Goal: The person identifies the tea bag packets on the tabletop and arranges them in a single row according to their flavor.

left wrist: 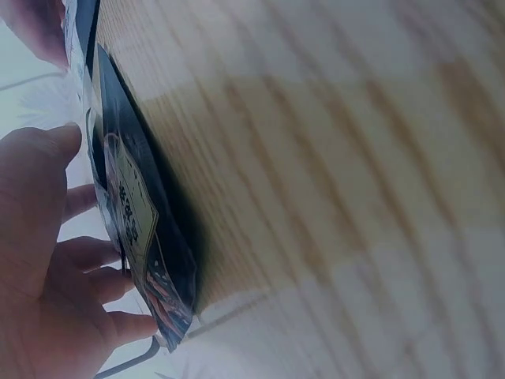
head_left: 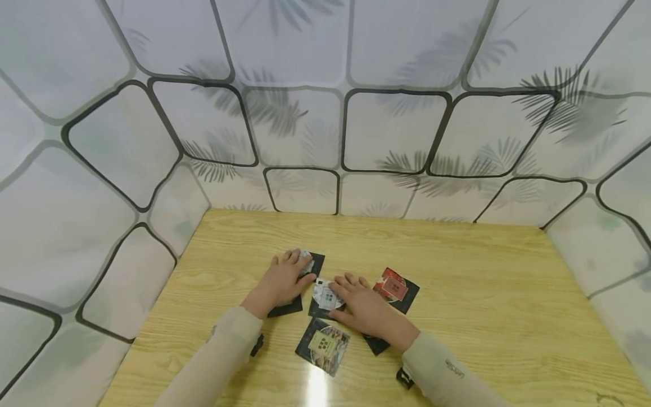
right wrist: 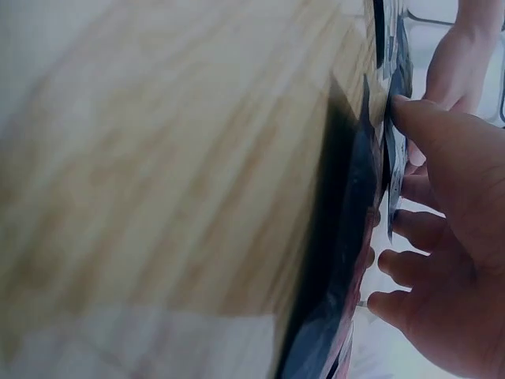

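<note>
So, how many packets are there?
6: far packet, dark packet under left hand; central packet, lower packet under right hand; red packet rightmost; front packet nearest. More may be hidden.

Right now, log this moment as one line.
left grip: over far packet, partly hiding it | right grip: over grey-labelled packet's right side | yellow-labelled packet: on table, uncovered

Pale grey-white wall (head_left: 391, 133): rounded black outlines (head_left: 396, 90), grey palm fronds (head_left: 278, 117)
Yellow wood-grain table (head_left: 483, 282): far edge at wall
White glare (head_left: 317, 387): table's near side

Illegible lettering (head_left: 324, 343) on packets (head_left: 314, 338), sleeve (head_left: 438, 370)
</note>
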A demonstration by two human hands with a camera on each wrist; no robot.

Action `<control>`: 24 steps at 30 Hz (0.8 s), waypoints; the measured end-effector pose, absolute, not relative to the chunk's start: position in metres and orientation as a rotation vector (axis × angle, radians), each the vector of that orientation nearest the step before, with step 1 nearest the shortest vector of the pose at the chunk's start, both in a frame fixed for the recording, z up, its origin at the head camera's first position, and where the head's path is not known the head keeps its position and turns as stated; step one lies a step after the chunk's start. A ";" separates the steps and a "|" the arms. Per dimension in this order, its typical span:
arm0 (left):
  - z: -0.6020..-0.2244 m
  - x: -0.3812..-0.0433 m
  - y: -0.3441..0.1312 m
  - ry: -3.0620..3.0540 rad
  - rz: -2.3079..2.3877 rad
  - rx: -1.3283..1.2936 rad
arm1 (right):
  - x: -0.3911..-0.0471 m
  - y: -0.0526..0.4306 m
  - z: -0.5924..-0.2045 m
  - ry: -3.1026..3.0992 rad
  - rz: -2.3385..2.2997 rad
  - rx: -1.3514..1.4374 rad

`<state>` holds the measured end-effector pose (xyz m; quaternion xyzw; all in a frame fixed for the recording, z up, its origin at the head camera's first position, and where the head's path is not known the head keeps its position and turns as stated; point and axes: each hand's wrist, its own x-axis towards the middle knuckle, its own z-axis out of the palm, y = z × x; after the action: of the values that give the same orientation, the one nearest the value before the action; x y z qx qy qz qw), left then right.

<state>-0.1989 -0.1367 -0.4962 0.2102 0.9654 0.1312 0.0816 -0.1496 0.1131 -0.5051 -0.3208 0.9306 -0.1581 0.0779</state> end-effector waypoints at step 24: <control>-0.496 -0.205 -0.138 2.887 0.357 0.627 | -0.149 0.116 -0.500 2.727 -0.494 -1.025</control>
<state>-0.2047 -0.1384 -0.4964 0.2101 0.9668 0.1197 0.0826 -0.1488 0.1157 -0.5003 -0.3456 0.9188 -0.1664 0.0933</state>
